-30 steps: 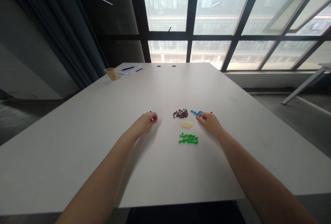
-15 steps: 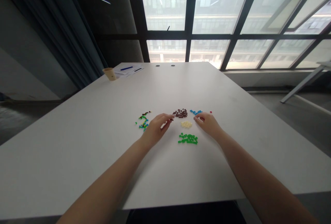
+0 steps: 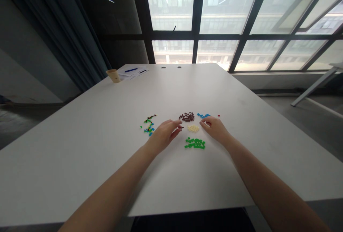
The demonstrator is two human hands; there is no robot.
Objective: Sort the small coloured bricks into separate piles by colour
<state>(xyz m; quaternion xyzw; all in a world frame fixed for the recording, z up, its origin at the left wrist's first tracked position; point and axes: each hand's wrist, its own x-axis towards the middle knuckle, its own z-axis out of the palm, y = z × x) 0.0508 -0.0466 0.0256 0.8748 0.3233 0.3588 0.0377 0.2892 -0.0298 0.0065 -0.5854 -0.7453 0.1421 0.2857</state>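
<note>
My left hand [image 3: 164, 135] is closed in a pinch, with a small dark brown building brick [image 3: 182, 127] at its fingertips. Just beyond them lies a heap of brown bricks [image 3: 187, 117]. My right hand [image 3: 215, 127] rests by the blue bricks [image 3: 203, 115], thumb and fingers drawn together; whatever may be between them is hidden. Between the hands sits a small pile of cream bricks [image 3: 193, 128], and nearer to me a pile of green bricks [image 3: 195, 143]. Left of my left hand is a mixed group of coloured bricks [image 3: 149, 128], partly covered by the hand.
A single red brick [image 3: 219, 115] lies beyond my right hand. At the far left of the white table [image 3: 107, 182] stand a paper cup [image 3: 114, 76] and sheets of paper [image 3: 134, 73] with a blue pen [image 3: 131, 70] on top.
My left hand has shifted slightly right and towards me with the brown brick, which now shows more clearly at its fingertips. My right hand has barely moved.
</note>
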